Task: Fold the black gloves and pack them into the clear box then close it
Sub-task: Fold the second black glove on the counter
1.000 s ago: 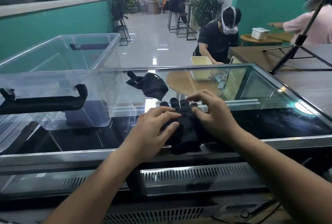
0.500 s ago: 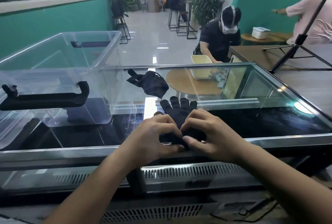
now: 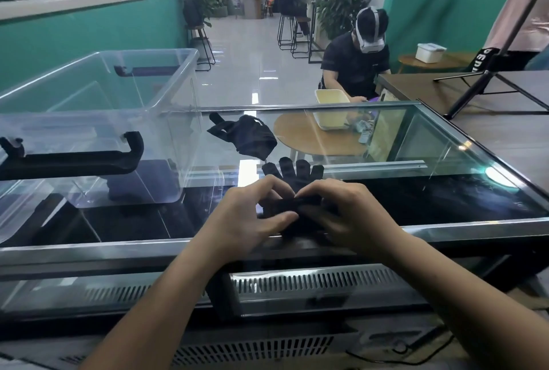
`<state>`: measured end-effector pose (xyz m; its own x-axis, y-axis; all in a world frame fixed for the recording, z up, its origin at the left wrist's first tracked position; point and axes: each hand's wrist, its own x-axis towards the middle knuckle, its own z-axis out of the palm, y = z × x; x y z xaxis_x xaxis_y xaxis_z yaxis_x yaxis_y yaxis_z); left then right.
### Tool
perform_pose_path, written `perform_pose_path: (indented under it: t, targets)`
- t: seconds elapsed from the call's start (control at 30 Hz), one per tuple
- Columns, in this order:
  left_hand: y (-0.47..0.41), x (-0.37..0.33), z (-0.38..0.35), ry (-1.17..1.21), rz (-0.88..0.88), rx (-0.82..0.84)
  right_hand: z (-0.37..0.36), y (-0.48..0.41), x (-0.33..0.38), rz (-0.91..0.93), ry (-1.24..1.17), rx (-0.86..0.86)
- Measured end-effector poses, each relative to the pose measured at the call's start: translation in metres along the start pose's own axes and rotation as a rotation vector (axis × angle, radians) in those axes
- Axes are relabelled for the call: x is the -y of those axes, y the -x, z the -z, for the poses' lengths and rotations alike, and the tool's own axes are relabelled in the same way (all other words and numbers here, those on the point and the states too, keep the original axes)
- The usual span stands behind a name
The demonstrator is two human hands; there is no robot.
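A black glove (image 3: 292,172) lies flat on the glass counter top, fingers pointing away from me. My left hand (image 3: 248,216) and my right hand (image 3: 346,215) both pinch its cuff end, which is lifted and turned over toward the fingers. A second black glove (image 3: 246,136) lies crumpled farther back on the glass. The clear box (image 3: 166,81) with black clip handles stands open at the left, nothing visible inside it.
The glass counter (image 3: 416,167) has a metal frame along its near edge (image 3: 89,251). A person in a headset (image 3: 356,64) sits behind it at a round table. A tripod (image 3: 487,72) stands on the wooden table at the right.
Both hands went from pressing flat on the glove to pinching its cuff end and lifting it over toward the glove's fingers. The second glove and the box stayed put.
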<state>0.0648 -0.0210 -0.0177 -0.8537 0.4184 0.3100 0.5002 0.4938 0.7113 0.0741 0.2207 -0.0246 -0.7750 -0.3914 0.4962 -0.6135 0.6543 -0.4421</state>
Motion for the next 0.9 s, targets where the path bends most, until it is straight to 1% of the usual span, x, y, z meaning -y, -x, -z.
perform_pose_path:
  t: [0.13,0.23,0.37,0.47,0.6,0.67,0.7,0.8,0.9]
  targets:
    - [-0.010,0.004,0.000,0.051,0.082,-0.027,0.002,-0.004,0.000,-0.135,-0.081,-0.045]
    - [-0.014,0.009,-0.002,0.044,0.119,-0.057,0.002,-0.008,0.000,-0.215,-0.129,-0.051]
    - [-0.017,0.014,-0.009,-0.025,0.127,-0.077,0.000,-0.010,-0.002,-0.275,-0.090,-0.056]
    - [-0.017,0.011,-0.013,-0.149,0.061,-0.131,-0.002,-0.011,-0.005,-0.275,0.010,-0.074]
    - [-0.012,0.009,-0.017,-0.278,-0.148,-0.186,-0.007,-0.010,-0.006,-0.283,0.089,-0.070]
    - [-0.011,0.009,-0.019,-0.346,-0.251,-0.184,-0.008,-0.010,-0.006,-0.263,0.123,-0.074]
    - [-0.011,0.009,-0.020,-0.368,-0.272,-0.167,-0.008,-0.009,-0.006,-0.252,0.123,-0.084]
    - [-0.012,0.010,-0.020,-0.380,-0.214,-0.084,-0.005,-0.008,-0.006,-0.189,0.120,-0.113]
    - [-0.012,0.012,-0.019,-0.353,-0.170,-0.071,-0.004,-0.007,-0.006,-0.086,0.181,-0.069]
